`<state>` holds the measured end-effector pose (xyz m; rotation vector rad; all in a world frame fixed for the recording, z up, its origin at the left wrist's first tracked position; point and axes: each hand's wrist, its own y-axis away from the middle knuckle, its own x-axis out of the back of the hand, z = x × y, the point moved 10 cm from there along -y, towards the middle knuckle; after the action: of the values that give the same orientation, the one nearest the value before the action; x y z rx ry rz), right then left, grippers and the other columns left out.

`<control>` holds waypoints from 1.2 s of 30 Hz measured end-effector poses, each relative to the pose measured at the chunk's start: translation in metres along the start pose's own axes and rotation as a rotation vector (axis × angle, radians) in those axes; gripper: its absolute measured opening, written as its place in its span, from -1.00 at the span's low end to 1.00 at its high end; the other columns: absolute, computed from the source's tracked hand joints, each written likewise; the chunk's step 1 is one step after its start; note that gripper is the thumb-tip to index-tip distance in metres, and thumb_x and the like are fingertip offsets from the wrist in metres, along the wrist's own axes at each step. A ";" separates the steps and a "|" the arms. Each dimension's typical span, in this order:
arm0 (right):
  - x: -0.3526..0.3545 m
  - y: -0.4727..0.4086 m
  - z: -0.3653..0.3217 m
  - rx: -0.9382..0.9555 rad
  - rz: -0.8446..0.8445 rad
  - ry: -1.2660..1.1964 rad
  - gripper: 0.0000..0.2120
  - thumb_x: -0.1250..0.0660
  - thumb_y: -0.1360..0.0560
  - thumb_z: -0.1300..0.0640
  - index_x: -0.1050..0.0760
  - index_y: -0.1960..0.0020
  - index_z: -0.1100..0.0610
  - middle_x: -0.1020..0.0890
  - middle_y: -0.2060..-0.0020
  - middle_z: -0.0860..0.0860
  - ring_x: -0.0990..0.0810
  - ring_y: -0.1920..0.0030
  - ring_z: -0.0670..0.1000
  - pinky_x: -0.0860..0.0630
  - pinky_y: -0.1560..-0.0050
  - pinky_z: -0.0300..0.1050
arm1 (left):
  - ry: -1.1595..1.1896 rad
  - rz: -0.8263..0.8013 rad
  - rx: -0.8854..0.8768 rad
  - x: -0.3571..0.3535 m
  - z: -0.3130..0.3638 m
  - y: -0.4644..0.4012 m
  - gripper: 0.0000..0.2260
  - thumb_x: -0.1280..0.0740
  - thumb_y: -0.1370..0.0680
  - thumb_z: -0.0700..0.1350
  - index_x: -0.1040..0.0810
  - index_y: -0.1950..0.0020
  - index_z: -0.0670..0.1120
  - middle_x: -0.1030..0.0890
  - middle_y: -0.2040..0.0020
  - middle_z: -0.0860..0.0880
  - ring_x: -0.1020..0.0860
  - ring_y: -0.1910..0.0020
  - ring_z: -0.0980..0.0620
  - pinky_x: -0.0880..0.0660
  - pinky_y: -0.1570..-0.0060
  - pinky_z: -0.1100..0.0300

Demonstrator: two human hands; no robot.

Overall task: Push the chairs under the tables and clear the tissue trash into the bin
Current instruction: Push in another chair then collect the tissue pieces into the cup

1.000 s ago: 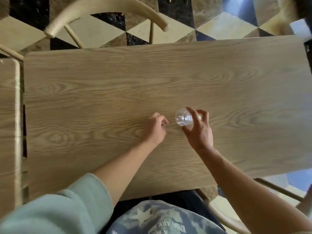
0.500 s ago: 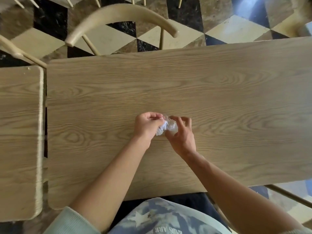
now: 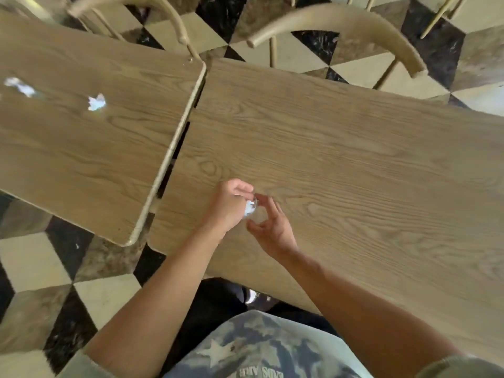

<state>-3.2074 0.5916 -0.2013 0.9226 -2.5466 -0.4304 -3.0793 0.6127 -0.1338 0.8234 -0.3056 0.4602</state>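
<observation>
Camouflage cloth with a pale star (image 3: 261,347) is nearest to me, at the bottom of the view, and both my bare forearms go up from it over the near edge of the right table (image 3: 354,159). My left hand (image 3: 227,205) is curled, with the fingertips pinched on a small white tissue (image 3: 249,208). My right hand (image 3: 270,227) is just beside it, and its fingers and thumb are bent around a small clear cup (image 3: 255,214). The cup is transparent and blurred, so I cannot tell exactly how tight I hold it. The tissue seems to be at the mouth of the cup or partly inside; which one I cannot tell. Both hands are above the left part of the right table, near its front edge.

To the left stands the left table (image 3: 81,148), with only a narrow dark gap between the two tops. On it, well apart from my hands, lie two more pieces of tissue trash: one crumpled piece (image 3: 96,102) near the middle and another piece (image 3: 20,87) close to the left border of the view.

Behind the tables is the floor (image 3: 32,260) with black, cream and brown tiles. One curved chair back (image 3: 338,23) stands behind the right table, and a second chair (image 3: 131,6) stands behind the left table.
</observation>
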 end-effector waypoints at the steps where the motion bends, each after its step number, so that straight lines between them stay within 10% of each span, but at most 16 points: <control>1: -0.014 0.002 -0.010 0.025 -0.036 0.023 -0.46 -0.40 -0.41 0.07 -0.35 -0.31 -0.26 -0.51 -0.19 -0.19 -0.56 0.32 -0.17 -0.52 0.17 -0.17 | -0.021 0.036 -0.017 0.017 -0.005 0.004 -0.72 -0.22 -0.56 -0.37 -0.61 -0.13 -0.09 -0.71 0.02 -0.04 -0.64 0.13 0.06 -0.48 0.29 0.32; 5: -0.070 0.010 -0.043 0.129 -0.127 0.106 -0.44 -0.42 -0.43 0.08 -0.33 -0.35 -0.24 -0.50 -0.21 -0.12 -0.63 0.14 -0.02 -0.57 0.05 -0.14 | 0.074 0.200 -0.076 0.087 -0.034 0.027 -0.77 -0.26 -0.58 -0.35 -0.61 -0.16 -0.15 -0.69 0.01 -0.07 -0.61 0.13 0.14 -0.50 0.25 0.45; 10: -0.143 0.030 -0.065 0.163 -0.185 0.203 -0.47 -0.43 -0.45 0.07 -0.33 -0.34 -0.21 -0.50 -0.20 -0.08 -0.65 0.10 0.06 -0.60 0.01 -0.03 | 0.291 0.284 -0.091 0.166 -0.092 0.056 -0.72 -0.20 -0.58 -0.36 -0.65 0.06 -0.09 -0.74 0.09 -0.12 -0.72 0.02 -0.08 -0.66 -0.13 -0.09; 15: -0.242 0.056 -0.098 0.244 -0.340 0.285 -0.49 -0.43 -0.50 0.02 -0.29 -0.35 -0.22 -0.51 -0.21 -0.12 -0.67 0.25 -0.07 -0.59 0.19 -0.15 | 0.369 0.331 -0.171 0.247 -0.146 0.099 -0.75 -0.18 -0.55 -0.42 -0.64 0.06 -0.25 -0.74 0.15 -0.17 -0.74 0.10 -0.08 -0.68 -0.07 -0.04; 21: -0.360 0.085 -0.156 0.401 -0.462 0.355 -0.51 -0.45 -0.49 0.05 -0.33 -0.32 -0.18 -0.55 -0.16 -0.07 -0.66 0.17 -0.03 -0.59 0.15 -0.20 | 0.225 0.750 -0.226 0.375 -0.234 0.171 -0.87 -0.29 -0.61 -0.20 -0.63 0.01 -0.07 -0.69 0.09 0.08 -0.66 0.06 0.12 -0.61 -0.01 0.17; 28: -0.464 0.107 -0.211 0.595 -0.552 0.467 -0.51 -0.47 -0.48 0.00 -0.36 -0.33 0.00 -0.52 -0.15 -0.18 -0.57 -0.13 -0.15 -0.60 -0.12 -0.20 | 0.436 0.304 -0.019 0.390 -0.358 0.168 -0.23 -0.49 -0.38 -0.19 -0.29 -0.53 0.15 -0.46 -0.46 0.02 -0.43 -0.42 0.04 -0.34 -0.46 -0.04; 32: -0.498 0.106 -0.234 0.627 -0.681 0.548 -0.50 -0.48 -0.49 -0.06 -0.36 -0.33 0.00 -0.54 -0.11 -0.21 -0.54 -0.07 -0.24 -0.50 -0.04 -0.41 | 0.421 0.447 -0.137 0.414 -0.347 0.155 -0.28 -0.58 -0.45 -0.06 -0.29 -0.51 0.10 -0.46 -0.24 0.21 -0.50 -0.19 0.17 -0.48 -0.13 0.32; 36: -0.520 0.066 -0.242 0.522 -0.754 0.573 -0.44 -0.50 -0.44 0.01 -0.36 -0.37 -0.03 -0.59 -0.18 -0.16 -0.61 -0.11 -0.15 -0.59 -0.11 -0.18 | 0.454 0.594 -0.136 0.452 -0.341 0.125 -0.42 -0.59 -0.43 0.02 -0.42 -0.38 0.07 -0.55 -0.14 0.18 -0.52 -0.10 0.23 -0.49 -0.08 0.28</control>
<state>-2.7652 0.9476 -0.0977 1.8779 -1.7313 0.3033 -2.7248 1.0685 -0.0795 0.4633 -0.1505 1.1486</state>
